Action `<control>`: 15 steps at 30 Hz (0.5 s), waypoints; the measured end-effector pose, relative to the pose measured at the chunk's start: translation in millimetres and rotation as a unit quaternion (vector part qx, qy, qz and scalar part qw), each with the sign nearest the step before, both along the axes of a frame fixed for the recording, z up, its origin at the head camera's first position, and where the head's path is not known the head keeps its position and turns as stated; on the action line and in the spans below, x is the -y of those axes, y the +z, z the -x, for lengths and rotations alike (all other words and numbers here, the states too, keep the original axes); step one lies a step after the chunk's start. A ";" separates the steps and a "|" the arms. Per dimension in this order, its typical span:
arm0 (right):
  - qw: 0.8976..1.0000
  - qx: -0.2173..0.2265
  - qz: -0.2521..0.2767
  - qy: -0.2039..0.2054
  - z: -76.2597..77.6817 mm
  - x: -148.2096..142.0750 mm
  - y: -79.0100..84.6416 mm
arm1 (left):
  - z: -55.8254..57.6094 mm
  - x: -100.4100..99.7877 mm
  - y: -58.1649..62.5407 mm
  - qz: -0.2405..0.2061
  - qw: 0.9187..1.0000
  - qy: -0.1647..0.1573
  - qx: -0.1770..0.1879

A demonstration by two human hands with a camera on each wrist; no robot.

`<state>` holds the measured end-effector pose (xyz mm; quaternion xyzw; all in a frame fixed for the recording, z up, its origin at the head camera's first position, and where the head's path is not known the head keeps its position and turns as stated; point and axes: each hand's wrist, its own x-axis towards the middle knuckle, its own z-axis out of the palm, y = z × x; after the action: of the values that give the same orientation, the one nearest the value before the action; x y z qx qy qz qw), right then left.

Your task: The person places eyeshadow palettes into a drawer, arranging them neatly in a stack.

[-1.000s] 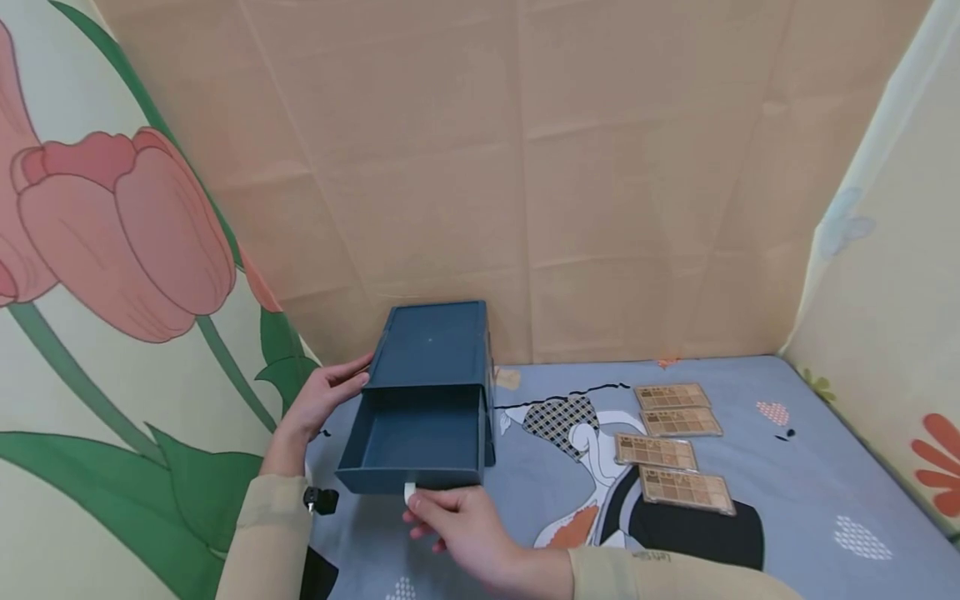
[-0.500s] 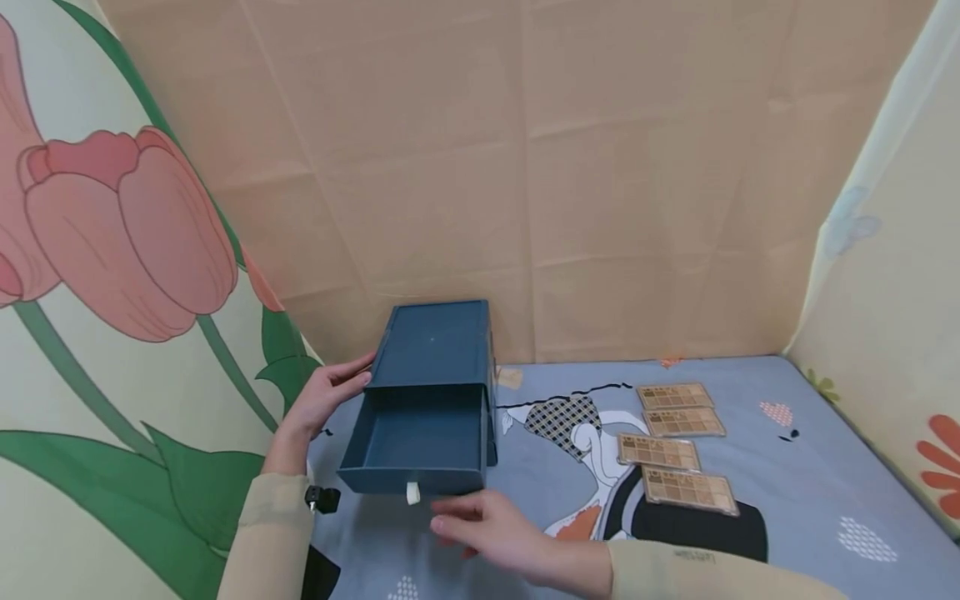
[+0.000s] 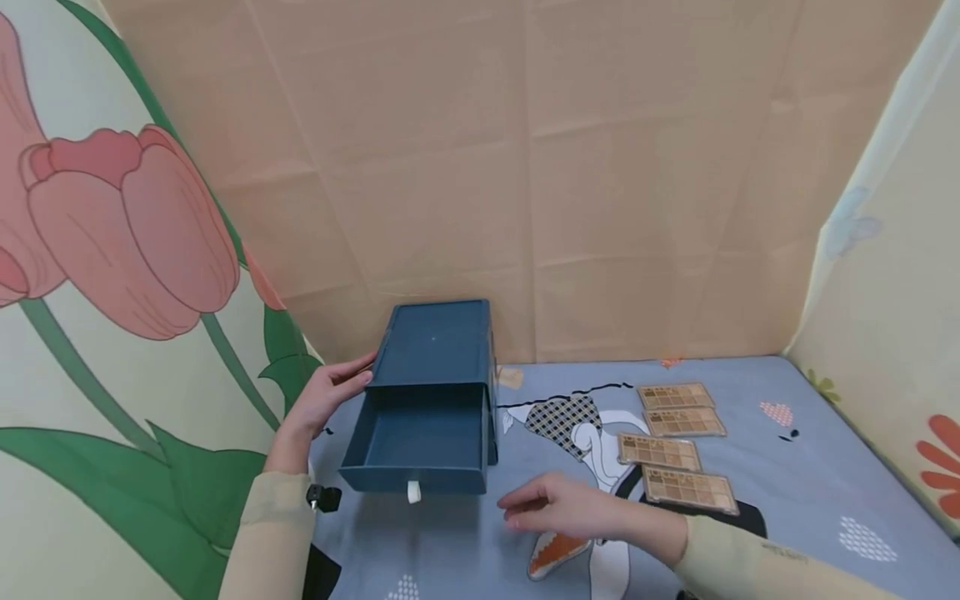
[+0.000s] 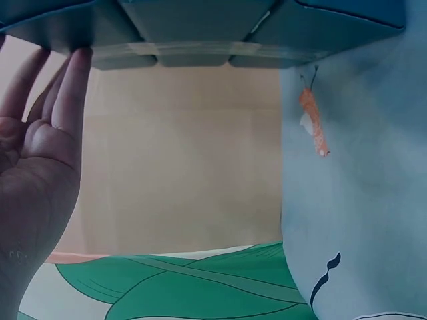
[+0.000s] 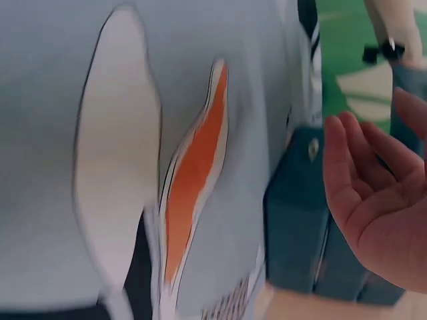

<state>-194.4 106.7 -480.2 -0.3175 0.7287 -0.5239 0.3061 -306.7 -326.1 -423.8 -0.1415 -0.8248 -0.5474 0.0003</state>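
Two hands are seen at one dark blue box (image 3: 431, 343), which is set on a patterned blue cloth (image 3: 817, 483) near the tan sheet (image 3: 405, 167) at the back. Its drawer (image 3: 450, 481) is pulled well out toward the wearer; a small white tab (image 3: 413, 492) is fixed at the middle of the drawer front.

The left hand (image 3: 326, 400) is laid along the left side of the box, its fingers extended; in the left wrist view the fingertips are seen set against the box. The right hand (image 3: 558, 507) is held over the cloth between drawer and palettes, well apart from the tab; its fingers are loosely bent and released.

Four flat palettes (image 3: 658, 452) are laid to the right of the box in two staggered pairs, one behind the other. Whether neighbouring edges are touched cannot be told. A small black device (image 3: 324, 498) is worn at the left wrist.
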 end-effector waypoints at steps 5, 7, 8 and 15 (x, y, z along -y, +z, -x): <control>0.995 -0.085 -0.042 -0.026 11.8 -34.5 0.7 | -0.5 0.9 0.2 -0.001 1.000 -0.001 0.000; 0.992 -0.106 -0.051 -0.045 15.6 -47.5 1.7 | -0.4 0.9 0.3 -0.003 1.000 -0.003 0.000; 0.990 -0.113 -0.056 -0.055 17.3 -53.7 2.8 | 0.0 1.0 0.3 -0.004 1.000 -0.004 0.001; 0.972 -0.172 -0.112 -0.119 31.5 -100.0 1.4 | -0.4 1.3 0.7 -0.005 1.000 -0.003 0.001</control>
<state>-226.0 206.7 -478.8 -0.2777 0.8568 -0.4095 0.1453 -306.3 -327.4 -423.1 -0.1438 -0.8215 -0.5518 -0.0013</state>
